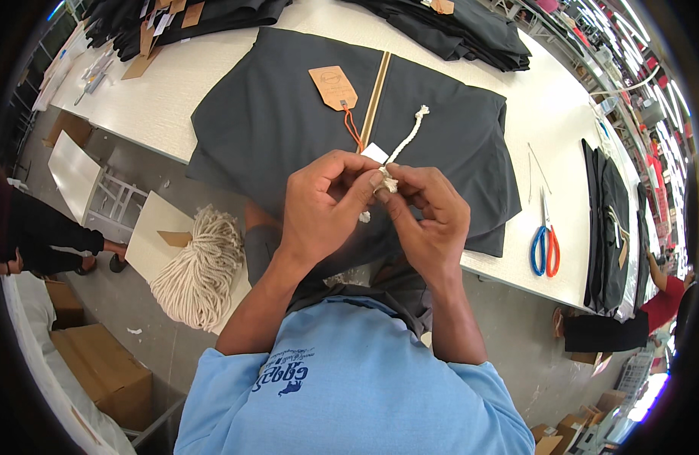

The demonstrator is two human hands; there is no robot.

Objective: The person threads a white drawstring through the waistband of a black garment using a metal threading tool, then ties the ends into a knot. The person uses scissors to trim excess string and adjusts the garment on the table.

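Note:
My left hand [332,202] and my right hand [423,210] meet over a dark grey garment [269,114] with a zip [378,96]. Between their fingertips they grip a white braided cord [407,139]. Its pinched part, a knot or frayed tuft, shows under the thumbs. One knotted end of the cord lies up across the cloth, and another white tuft [364,216] hangs below my left hand. Beside the fingers a white label [375,152] sticks out. A brown card tag [333,86] rests on the garment by an orange string [352,126]. My curled fingers hide part of the cord.
Blue-and-orange-handled scissors [545,244] lie at the right. A bundle of white cords [204,273] sits on a board at lower left. Folded dark garments [463,31] are stacked at the table's back, others [608,233] at right. People stand at both sides.

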